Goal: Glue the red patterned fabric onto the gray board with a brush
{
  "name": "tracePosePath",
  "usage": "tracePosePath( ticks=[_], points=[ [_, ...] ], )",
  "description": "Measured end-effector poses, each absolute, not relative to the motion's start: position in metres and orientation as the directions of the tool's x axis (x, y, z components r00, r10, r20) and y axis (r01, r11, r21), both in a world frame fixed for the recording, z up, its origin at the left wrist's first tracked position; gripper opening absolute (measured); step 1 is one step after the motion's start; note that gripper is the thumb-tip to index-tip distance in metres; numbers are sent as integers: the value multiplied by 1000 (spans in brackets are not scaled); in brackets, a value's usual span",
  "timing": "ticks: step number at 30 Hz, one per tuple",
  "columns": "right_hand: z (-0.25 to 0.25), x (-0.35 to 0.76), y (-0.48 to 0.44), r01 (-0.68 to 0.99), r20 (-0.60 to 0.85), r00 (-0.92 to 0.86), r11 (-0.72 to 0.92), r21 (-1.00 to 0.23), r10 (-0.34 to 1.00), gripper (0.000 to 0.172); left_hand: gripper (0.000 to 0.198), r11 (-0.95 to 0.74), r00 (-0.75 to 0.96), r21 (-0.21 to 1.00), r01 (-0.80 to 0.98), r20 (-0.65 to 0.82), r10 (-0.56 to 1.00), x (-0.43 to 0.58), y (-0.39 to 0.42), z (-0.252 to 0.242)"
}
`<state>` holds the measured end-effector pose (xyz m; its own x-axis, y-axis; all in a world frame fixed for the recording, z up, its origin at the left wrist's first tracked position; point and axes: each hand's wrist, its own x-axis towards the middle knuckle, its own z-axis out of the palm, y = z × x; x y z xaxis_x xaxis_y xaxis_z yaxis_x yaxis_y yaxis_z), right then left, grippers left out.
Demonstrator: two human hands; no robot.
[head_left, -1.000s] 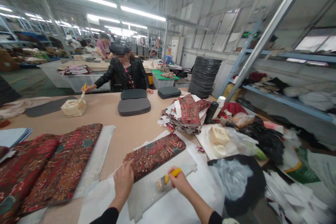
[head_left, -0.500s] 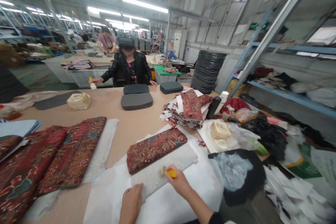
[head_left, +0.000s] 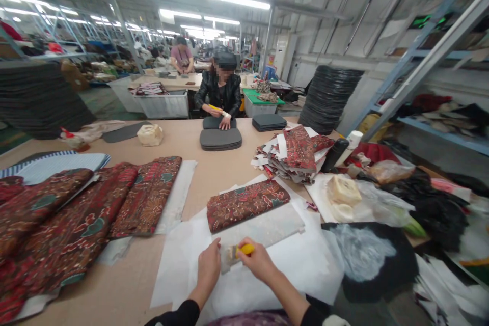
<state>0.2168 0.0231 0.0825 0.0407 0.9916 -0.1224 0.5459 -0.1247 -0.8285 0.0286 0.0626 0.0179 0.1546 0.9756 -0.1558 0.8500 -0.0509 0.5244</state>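
Observation:
My right hand [head_left: 256, 261] is closed round the yellow handle of a paintbrush [head_left: 244, 249], its pale bristles pointing left onto a grey-white strip [head_left: 267, 225]. At the strip's left end is my left hand [head_left: 209, 265], fingers drawn together at its edge; the fingertips are partly hidden. Along the strip's far side lies a folded piece of brown and red patterned fabric [head_left: 248, 204]. Both rest on white paper sheets [head_left: 179, 260] on the table.
Patterned fabric pieces [head_left: 122, 204] overlap at left. Fabric scraps [head_left: 298, 153] are heaped at right, near a pale block-shaped container [head_left: 344, 189] and a black bottle [head_left: 335, 155]. Across the table [head_left: 183, 137], a co-worker [head_left: 219, 86] holds a brush over dark grey panels [head_left: 220, 138].
My right hand with the paintbrush has moved toward the strip's near left end, close to my left hand. The co-worker's brush has moved over to the grey panels. The view has turned left.

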Motion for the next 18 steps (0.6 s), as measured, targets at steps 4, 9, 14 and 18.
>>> tracePosePath(
  ticks=[4, 9, 14, 18],
  points=[
    [77, 181, 19, 629, -118, -115, -20, -777, 986, 10, 44, -11, 133, 535, 845, -190, 973, 25, 63, 24],
    [80, 186, 18, 762, -63, -133, 62, -645, 989, 9, 43, -33, 158, 558, 829, -177, 971, 20, 59, 23],
    [84, 178, 21, 747, -94, -180, 74, -661, 979, 10, 45, -37, 180, 565, 824, -200, 963, 20, 57, 27],
    [90, 184, 28, 780, -108, -105, 14, -626, 989, 11, 44, -88, 216, 526, 846, -187, 958, 22, 52, 29]
  ],
)
